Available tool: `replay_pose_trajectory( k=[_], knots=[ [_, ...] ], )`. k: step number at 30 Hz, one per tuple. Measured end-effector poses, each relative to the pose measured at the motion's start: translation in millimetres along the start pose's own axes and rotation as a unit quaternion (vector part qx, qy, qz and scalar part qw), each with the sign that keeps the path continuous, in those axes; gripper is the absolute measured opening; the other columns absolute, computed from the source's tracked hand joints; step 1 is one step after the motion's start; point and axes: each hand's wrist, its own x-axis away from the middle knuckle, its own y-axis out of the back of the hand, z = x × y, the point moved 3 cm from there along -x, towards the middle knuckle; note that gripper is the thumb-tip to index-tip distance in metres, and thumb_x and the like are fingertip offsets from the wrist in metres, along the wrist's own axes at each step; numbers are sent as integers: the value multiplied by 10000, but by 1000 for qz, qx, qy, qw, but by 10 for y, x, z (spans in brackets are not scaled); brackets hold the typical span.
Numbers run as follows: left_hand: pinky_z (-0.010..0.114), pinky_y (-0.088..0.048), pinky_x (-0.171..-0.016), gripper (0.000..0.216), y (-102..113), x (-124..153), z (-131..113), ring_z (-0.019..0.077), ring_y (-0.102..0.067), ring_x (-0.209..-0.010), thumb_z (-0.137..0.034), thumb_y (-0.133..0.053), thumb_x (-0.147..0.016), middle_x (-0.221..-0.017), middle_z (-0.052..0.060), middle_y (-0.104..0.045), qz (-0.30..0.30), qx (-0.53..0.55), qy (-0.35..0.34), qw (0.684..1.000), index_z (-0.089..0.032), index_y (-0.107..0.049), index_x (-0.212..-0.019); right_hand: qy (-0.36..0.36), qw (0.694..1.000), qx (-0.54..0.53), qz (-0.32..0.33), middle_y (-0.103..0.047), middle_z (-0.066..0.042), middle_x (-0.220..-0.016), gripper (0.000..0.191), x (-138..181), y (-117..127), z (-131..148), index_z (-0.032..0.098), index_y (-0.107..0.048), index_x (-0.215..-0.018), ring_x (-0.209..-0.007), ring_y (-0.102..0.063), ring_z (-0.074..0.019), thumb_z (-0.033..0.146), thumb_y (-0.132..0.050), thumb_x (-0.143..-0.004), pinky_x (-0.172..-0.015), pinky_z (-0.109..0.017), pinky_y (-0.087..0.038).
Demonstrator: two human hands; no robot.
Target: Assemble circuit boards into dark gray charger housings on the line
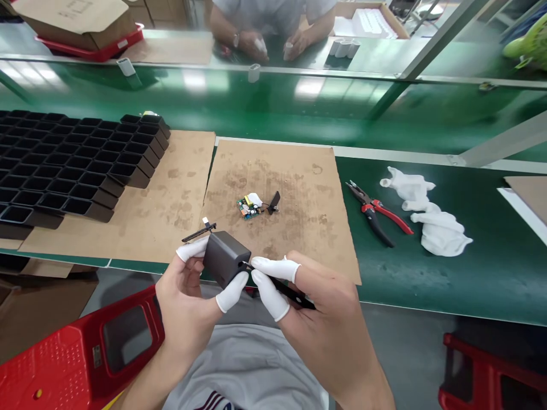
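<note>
Housing (225, 259), low centre, is pinched in the left hand (188, 296). The right hand (316, 319) clamps a pick (290, 293) whose tip touches it. From the housing, a board (250, 206) lies at 12 o'clock on cardboard (290, 171), pliers (378, 213) and gloves (427, 213) at 2, and trays (64, 165) at 10.

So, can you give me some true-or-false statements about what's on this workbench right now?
1. The left hand holds a dark cube-shaped housing. True.
2. The right hand holds the red-handled cutters. False: the cutters lie on the green belt; that hand holds a thin black tool.
3. A small circuit board lies on the cardboard sheet. True.
4. The white gloves lie left of the black trays. False: the gloves lie far to the right, beside the cutters.
</note>
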Motion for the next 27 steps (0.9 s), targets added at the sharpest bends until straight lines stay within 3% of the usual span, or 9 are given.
replay_pose_trajectory(
  k=[5, 7, 10, 13, 18, 21, 27],
  knots=[
    [377, -692, -951, 549, -12, 60, 41, 242, -792, -1003, -261, -1014, -716, -1086, 66, -817, -20, -54, -98, 994, -180, -761, -1197, -30, 999, 17, 17, -701, -13, -796, 166, 20, -53, -10, 237, -822, -1043, -624, -583, -141, 168, -672, -1058, -549, -282, -412],
    [424, -699, -974, 540, -5, 81, 76, 262, -800, -1034, -263, -1009, -747, -1102, 74, -809, -30, -77, -140, 987, -183, -745, -1212, -62, 998, 13, 24, -722, -14, -809, 180, 30, -74, -44, 231, -815, -1155, -629, -595, -149, 192, -677, -1047, -564, -286, -434],
    [460, -717, -950, 558, 23, 99, 106, 292, -818, -1057, -261, -1021, -749, -1137, 88, -812, -50, -128, -211, 968, -187, -732, -1221, -106, 993, 12, 55, -728, -24, -800, 370, 35, -113, -104, 185, -750, -1413, -615, -594, -171, 286, -628, -1079, -567, -305, -450],
    [456, -720, -932, 611, 57, 95, 115, 298, -828, -1040, -212, -1038, -715, -1149, 89, -825, -48, -162, -265, 949, -193, -736, -1246, -120, 985, -39, 120, -797, -57, -931, 394, 20, -173, -148, 195, -736, -1448, -720, -673, -192, 299, -538, -1124, -639, -317, -503],
    [432, -697, -943, 643, 145, 66, 155, 287, -816, -1015, -189, -1025, -724, -1167, 75, -835, -21, -170, -262, 950, -209, -763, -1311, -125, 971, -149, 141, -778, -41, -897, 296, 24, -274, -216, 194, -796, -1203, -774, -678, -181, 246, -517, -1117, -700, -291, -530],
    [440, -686, -961, 657, 211, 55, 179, 287, -806, -1007, -195, -1020, -717, -1144, 73, -830, -16, -178, -247, 952, -207, -773, -1326, -124, 968, -181, 125, -762, -35, -881, 278, 60, -336, -247, 188, -791, -1221, -783, -677, -176, 232, -543, -1102, -742, -278, -551],
    [389, -676, -846, 619, 301, 32, 200, 243, -776, -879, -242, -1032, -698, -1021, 35, -805, 2, -207, -233, 950, -212, -780, -1263, -115, 959, -233, 115, -790, -49, -973, 296, 107, -422, -283, 164, -782, -1251, -848, -707, -170, 251, -537, -1110, -767, -268, -539]
  ],
)
